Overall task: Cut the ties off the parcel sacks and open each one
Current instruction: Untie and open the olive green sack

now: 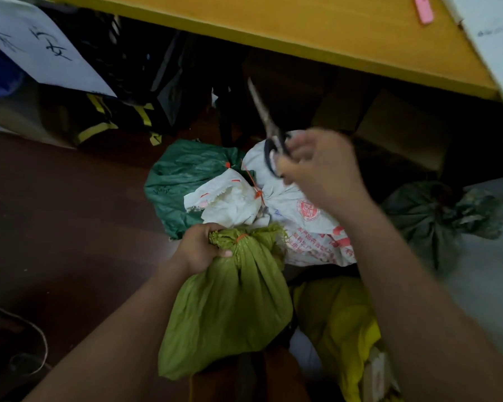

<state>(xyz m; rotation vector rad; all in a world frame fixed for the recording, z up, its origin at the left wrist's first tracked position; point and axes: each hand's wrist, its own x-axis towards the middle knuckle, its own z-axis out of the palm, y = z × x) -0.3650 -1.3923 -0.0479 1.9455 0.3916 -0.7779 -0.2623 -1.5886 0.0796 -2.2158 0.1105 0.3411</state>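
1. My left hand (199, 247) is curled tight round the bunched neck of the olive-green sack (227, 309). I hold it there so the gathered cloth stands up and the orange tie (241, 237) round the neck faces me, just beside my fingers.
2. My right hand (317, 172) holds the scissors (269, 126) by the black handles, fingers curled through or round the loops; the blur hides exactly which. The blades point up and away from me, well apart from the tie, and look closed together, which I judge keeps the points clear of my other hand until I bring them down.
3. The white sack (299, 204) lies just behind the green one, its neck pinched by an orange tie (257, 194) not yet cut.
4. A dark green sack (183, 175) sits to its left, a yellow one (340, 323) beside my right forearm, and a mottled one (436, 219) farther right.
5. All lie on the floor in front of the yellow table (302, 27).
6. Next, I think, the blades need to tip down to the tie by my left hand.
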